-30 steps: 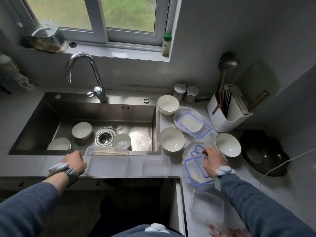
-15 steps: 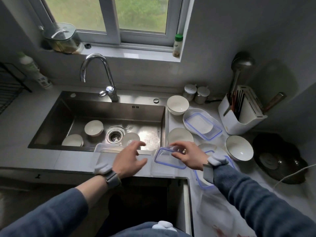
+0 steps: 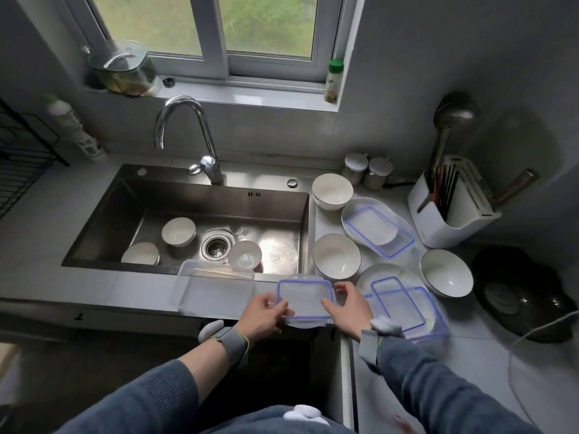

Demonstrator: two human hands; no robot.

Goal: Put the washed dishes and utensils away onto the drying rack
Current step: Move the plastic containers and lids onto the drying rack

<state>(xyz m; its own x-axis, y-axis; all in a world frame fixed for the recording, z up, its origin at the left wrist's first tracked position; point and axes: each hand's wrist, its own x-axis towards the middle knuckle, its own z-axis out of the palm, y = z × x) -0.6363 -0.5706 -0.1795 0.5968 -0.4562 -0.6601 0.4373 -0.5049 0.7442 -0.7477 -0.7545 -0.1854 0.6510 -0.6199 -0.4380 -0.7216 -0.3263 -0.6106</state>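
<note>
Both hands hold a blue-rimmed lid (image 3: 304,298) at the counter's front edge: the left hand (image 3: 262,315) pinches its left side, the right hand (image 3: 348,308) grips its right. A clear tub (image 3: 216,289) sits just left, stacked lids (image 3: 404,305) just right. Bowls crowd the counter (image 3: 488,364) beyond. The black wire rack (image 3: 18,164) stands far left. No writing is readable.

— Where had we found the bowls?
— Three lay in the sink (image 3: 275,211); three more stood on the surface (image 3: 488,364) right of it.
— And the lid (image 3: 305,300)?
— We held it before the sink.
</note>
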